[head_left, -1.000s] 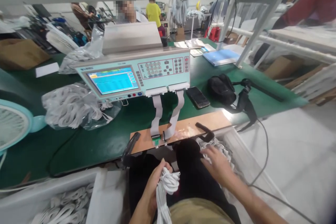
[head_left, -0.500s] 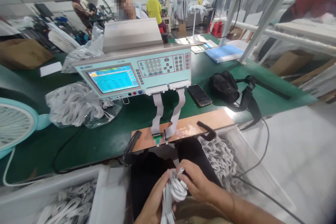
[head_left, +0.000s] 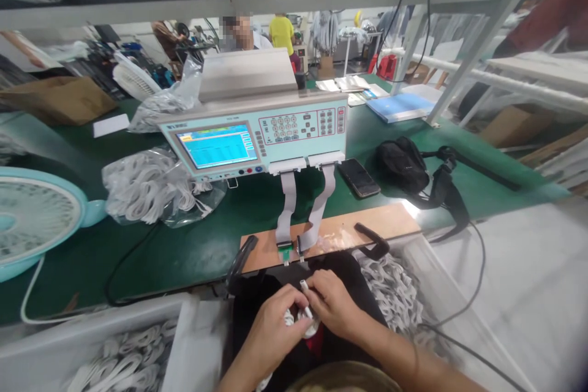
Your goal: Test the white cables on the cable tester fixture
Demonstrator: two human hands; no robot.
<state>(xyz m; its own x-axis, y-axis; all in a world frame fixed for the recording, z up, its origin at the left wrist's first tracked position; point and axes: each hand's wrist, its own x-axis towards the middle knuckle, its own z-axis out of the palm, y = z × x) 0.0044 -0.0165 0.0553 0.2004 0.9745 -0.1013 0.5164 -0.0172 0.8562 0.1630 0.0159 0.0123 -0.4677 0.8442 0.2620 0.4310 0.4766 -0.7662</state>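
Both hands meet over my lap around a white cable bundle (head_left: 309, 326). The fingers of my left hand (head_left: 278, 327) pinch one white connector end of the cable. My right hand (head_left: 333, 300) is closed on the cable's other connector, whose tip points up toward the board. Much of the bundle is hidden by my fingers. Just beyond my hands, a green circuit board (head_left: 285, 253) with small metal plugs lies on the wooden board (head_left: 340, 229). Grey ribbon cables (head_left: 287, 205) run from it up to the tester (head_left: 257, 135) with a lit blue screen.
A white bin (head_left: 184, 318) of cables stands at the left, another bin (head_left: 459, 294) at the right. Black clamps (head_left: 374, 242) hold the wooden board. A phone (head_left: 359, 178), a black bag (head_left: 403, 162), a bagged cable pile (head_left: 142, 187) and a fan (head_left: 41, 220) are on the table.
My left hand has moved up over the bundle and now pinches a connector. The bundle sits lower between my hands. The head view has shifted, so the scene appears lower and further right.
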